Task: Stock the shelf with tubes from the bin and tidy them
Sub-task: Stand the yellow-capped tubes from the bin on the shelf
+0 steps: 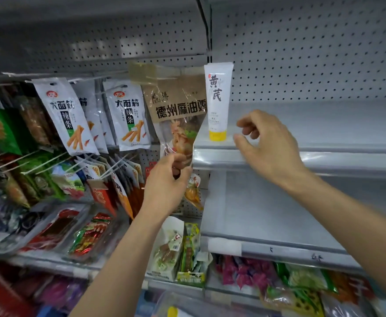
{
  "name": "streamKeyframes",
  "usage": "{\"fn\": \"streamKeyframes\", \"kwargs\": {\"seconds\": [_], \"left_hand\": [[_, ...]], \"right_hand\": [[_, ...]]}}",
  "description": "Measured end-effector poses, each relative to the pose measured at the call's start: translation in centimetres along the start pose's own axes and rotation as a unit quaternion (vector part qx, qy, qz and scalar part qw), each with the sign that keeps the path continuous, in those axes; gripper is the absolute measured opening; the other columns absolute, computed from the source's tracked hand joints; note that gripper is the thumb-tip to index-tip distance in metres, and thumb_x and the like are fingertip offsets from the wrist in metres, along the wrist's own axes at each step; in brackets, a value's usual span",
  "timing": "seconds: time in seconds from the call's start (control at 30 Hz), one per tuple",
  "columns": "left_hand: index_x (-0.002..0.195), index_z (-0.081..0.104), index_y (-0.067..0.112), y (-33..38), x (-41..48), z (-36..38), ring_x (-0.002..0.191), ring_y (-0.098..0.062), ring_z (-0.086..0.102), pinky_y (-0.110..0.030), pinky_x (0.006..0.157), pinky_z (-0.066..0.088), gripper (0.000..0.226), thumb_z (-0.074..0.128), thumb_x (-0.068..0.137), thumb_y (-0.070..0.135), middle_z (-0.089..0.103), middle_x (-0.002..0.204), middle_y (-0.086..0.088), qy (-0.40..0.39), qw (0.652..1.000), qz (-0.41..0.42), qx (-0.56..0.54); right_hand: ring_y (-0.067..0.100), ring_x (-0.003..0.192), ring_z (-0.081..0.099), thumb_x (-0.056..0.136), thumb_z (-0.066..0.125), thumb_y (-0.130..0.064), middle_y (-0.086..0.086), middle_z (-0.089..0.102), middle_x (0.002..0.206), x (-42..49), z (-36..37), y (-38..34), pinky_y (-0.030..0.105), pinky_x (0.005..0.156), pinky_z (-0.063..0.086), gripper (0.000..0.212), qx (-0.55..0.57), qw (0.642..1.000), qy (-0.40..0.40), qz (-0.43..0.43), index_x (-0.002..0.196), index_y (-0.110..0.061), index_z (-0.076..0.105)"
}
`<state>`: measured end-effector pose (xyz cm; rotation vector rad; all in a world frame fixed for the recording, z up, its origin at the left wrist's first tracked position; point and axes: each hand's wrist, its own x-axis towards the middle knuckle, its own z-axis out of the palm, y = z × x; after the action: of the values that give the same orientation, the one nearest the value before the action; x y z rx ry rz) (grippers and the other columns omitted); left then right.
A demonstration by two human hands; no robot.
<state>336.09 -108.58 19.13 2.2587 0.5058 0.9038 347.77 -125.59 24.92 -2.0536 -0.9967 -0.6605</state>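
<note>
The left forearm rises from 6 o'clock and the right forearm comes in from 4 o'clock. The left hand pinches the bottom edge of a clear pouch that hangs from a peg at 12 o'clock of it, thumb and fingers curled on the plastic. The right hand hangs over the front rim of the shelf, fingers loosely curled and holding nothing. The tube stands at 10 o'clock of that hand, near it but apart: white, upright on its yellow cap, at the shelf's left end just beside the pouch. Behind it is grey pegboard. At 9 o'clock of the view, snack packs hang in rows on pegs. A lower shelf sits under the right forearm.
</note>
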Motion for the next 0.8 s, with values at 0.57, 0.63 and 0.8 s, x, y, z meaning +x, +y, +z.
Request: {"fn": "streamKeyframes", "kwargs": {"seconds": [0.57, 0.63, 0.8], "left_hand": [[0.109, 0.061, 0.017, -20.3, -20.7, 6.9, 0.085, -0.019, 0.065, -0.031, 0.081, 0.050, 0.022, 0.064, 0.089, 0.025, 0.063, 0.084, 0.004, -0.332, 0.905, -0.266, -0.010], [0.102, 0.061, 0.020, -22.3, -23.4, 8.7, 0.081, -0.020, 0.065, -0.033, 0.077, 0.051, 0.016, 0.066, 0.088, 0.026, 0.063, 0.087, 0.000, -0.350, 0.881, -0.317, -0.031], [0.111, 0.063, 0.015, -26.3, -27.7, 14.1, 0.104, -0.029, 0.063, -0.034, 0.090, 0.047, 0.026, 0.067, 0.088, 0.026, 0.066, 0.101, -0.005, -0.379, 0.832, -0.405, -0.012]], "right_hand": [[0.013, 0.078, 0.061, 0.087, 0.063, -0.027, -0.013, 0.058, 0.077, -27.7, 15.1, 3.1, 0.037, 0.076, 0.054, 0.003, 0.054, 0.860, -0.447, 0.239, 0.089, -0.028, 0.061], [0.015, 0.083, 0.062, 0.087, 0.063, -0.028, -0.011, 0.060, 0.082, -31.3, 16.8, 4.5, 0.035, 0.079, 0.054, 0.003, 0.049, 0.827, -0.485, 0.280, 0.087, -0.027, 0.060], [0.022, 0.101, 0.063, 0.087, 0.063, -0.020, 0.003, 0.068, 0.108, -38.9, 20.2, 7.5, 0.029, 0.083, 0.048, 0.013, 0.007, 0.749, -0.575, 0.329, 0.100, -0.017, 0.063]]}}
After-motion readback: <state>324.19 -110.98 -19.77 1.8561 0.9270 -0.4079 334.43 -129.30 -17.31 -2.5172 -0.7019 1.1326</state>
